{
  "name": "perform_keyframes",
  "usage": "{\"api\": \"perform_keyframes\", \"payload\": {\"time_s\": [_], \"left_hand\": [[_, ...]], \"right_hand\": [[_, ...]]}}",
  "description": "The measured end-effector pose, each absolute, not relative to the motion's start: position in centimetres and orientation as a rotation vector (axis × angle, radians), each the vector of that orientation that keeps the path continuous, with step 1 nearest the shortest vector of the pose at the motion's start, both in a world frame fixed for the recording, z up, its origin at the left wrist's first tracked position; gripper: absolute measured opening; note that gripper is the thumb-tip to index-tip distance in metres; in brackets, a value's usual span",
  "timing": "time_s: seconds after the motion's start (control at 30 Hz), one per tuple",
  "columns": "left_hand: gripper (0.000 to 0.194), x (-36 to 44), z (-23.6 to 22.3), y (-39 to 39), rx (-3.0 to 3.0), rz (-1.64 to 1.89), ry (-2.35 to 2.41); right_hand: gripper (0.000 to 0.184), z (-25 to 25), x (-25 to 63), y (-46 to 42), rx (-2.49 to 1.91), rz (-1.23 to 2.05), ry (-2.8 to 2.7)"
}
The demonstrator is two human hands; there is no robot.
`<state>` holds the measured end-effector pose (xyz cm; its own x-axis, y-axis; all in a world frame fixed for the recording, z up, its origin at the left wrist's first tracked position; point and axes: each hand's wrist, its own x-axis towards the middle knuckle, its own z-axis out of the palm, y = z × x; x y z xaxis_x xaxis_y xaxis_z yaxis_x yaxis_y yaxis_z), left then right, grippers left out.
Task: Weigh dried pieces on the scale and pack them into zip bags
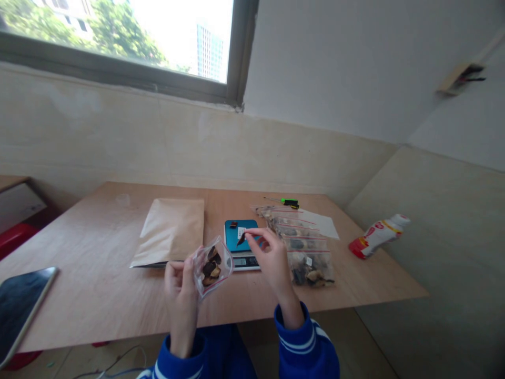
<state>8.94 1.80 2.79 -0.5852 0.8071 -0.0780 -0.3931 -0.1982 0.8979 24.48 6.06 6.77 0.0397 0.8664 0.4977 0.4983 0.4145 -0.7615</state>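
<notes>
My left hand [180, 287] is closed on a small clear zip bag [213, 266] with several dark dried pieces inside, its mouth held open toward the right. My right hand [272, 258] pinches one dark dried piece [240, 239] between thumb and fingers, just above the bag's mouth and over the blue kitchen scale [240, 243]. Another small dark piece [233, 225] lies on the scale's platform beside a white label.
A row of filled zip bags [303, 245] lies right of the scale. A brown paper envelope [171, 231] lies to the left. A white and red bottle [377, 234] lies at the right edge, a tablet [21, 305] at the left, a green-handled tool [290, 202] behind.
</notes>
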Motion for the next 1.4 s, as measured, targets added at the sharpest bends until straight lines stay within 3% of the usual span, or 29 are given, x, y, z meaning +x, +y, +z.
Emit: {"api": "perform_keyframes", "payload": {"time_s": [0.13, 0.3, 0.47, 0.73, 1.07, 1.27, 1.4], "left_hand": [[0.029, 9.1, 3.2, 1.6, 0.546, 1.873, 1.275], [0.028, 8.5, 3.5, 1.5, 0.515, 1.892, 1.287], [0.027, 8.0, 3.5, 1.4, 0.476, 1.904, 1.245], [0.027, 7.1, 3.0, 1.4, 0.466, 1.922, 1.225], [0.030, 8.2, 2.9, 1.2, 0.438, 1.872, 1.166], [0.031, 8.0, 3.4, 0.9, 0.427, 1.800, 1.096], [0.034, 7.1, 3.9, 0.4, 0.497, 1.623, 0.940]], "right_hand": [[0.022, 6.9, 22.7, 7.8, -1.156, 0.445, -1.728], [0.029, 2.6, 22.9, 14.0, -1.404, 0.300, -1.983], [0.021, -0.2, 22.0, 17.6, -1.478, 0.296, -2.122], [0.019, 2.4, 24.2, 16.3, -1.401, 0.350, -2.138], [0.031, 10.5, 23.8, 8.7, -0.871, 0.810, -2.058], [0.031, 7.4, 25.3, 8.1, -0.966, 0.930, -1.815], [0.042, 4.6, 25.4, 5.6, -0.942, 1.164, -1.738]]}}
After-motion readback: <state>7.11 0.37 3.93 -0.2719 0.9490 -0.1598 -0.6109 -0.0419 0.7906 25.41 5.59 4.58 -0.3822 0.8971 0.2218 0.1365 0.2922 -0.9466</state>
